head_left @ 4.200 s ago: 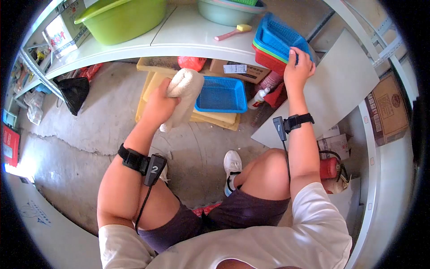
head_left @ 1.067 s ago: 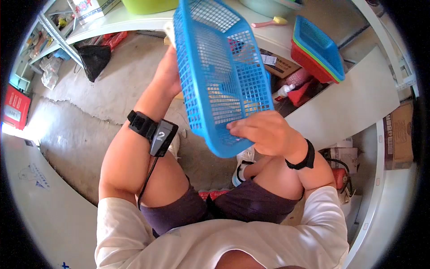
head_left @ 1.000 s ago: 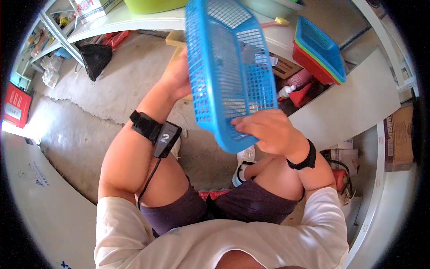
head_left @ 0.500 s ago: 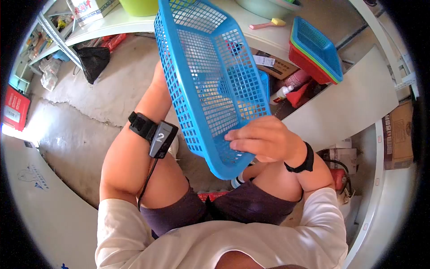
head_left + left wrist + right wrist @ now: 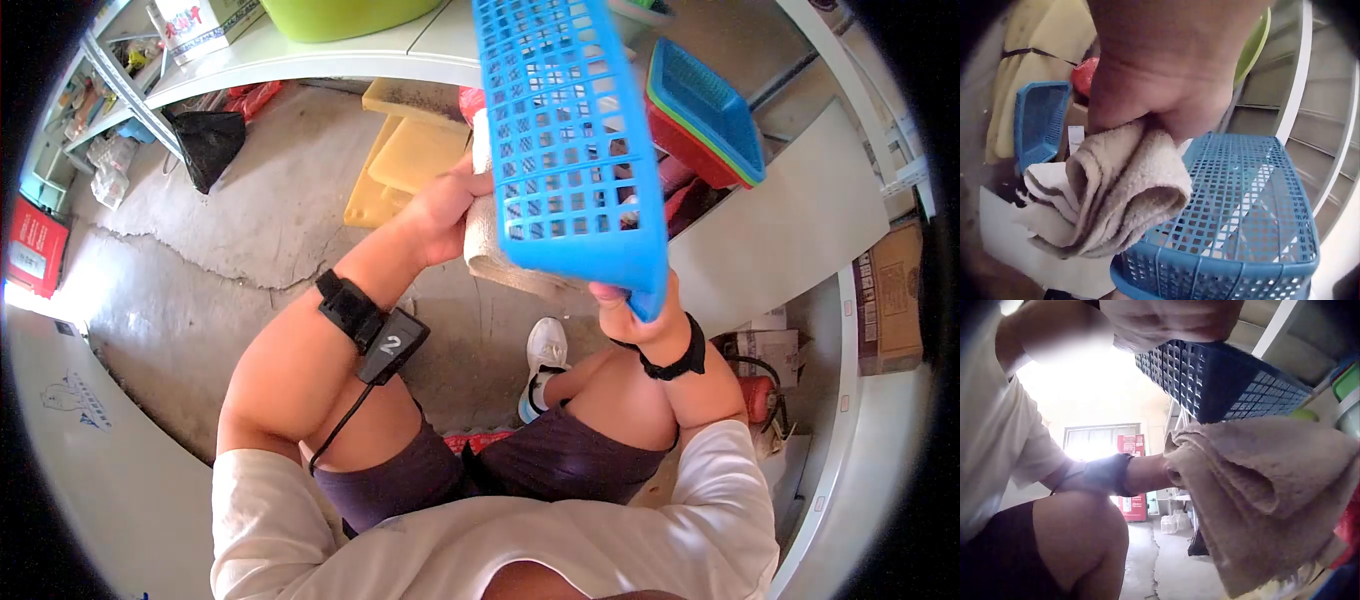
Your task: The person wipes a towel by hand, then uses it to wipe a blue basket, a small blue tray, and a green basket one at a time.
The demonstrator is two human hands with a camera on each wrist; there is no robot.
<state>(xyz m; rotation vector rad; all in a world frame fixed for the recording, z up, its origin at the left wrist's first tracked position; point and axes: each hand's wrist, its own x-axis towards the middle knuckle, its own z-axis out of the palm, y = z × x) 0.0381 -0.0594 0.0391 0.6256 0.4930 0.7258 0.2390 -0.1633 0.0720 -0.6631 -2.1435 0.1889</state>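
Observation:
In the head view my right hand grips the end rim of a blue plastic mesh basket, raised in front of me and tipped up with its mesh outer side towards me. My left hand holds a folded beige towel, close beside the basket's left side. The left wrist view shows the towel bunched in loose folds under the fingers, overlapping the upturned basket. In the right wrist view the towel hangs below the basket. The basket hides part of the towel and of my right fingers.
Blue, green and red baskets stand stacked at the right end of the white shelf, with a green basin farther left. Yellow slabs, another blue basket and a leaning white board lie below. A fire extinguisher stands right.
My right hand went from the stack to holding a blue basket. In the last half second the basket turned its outer side towards me and moved right, and my left hand brought the towel rightward.

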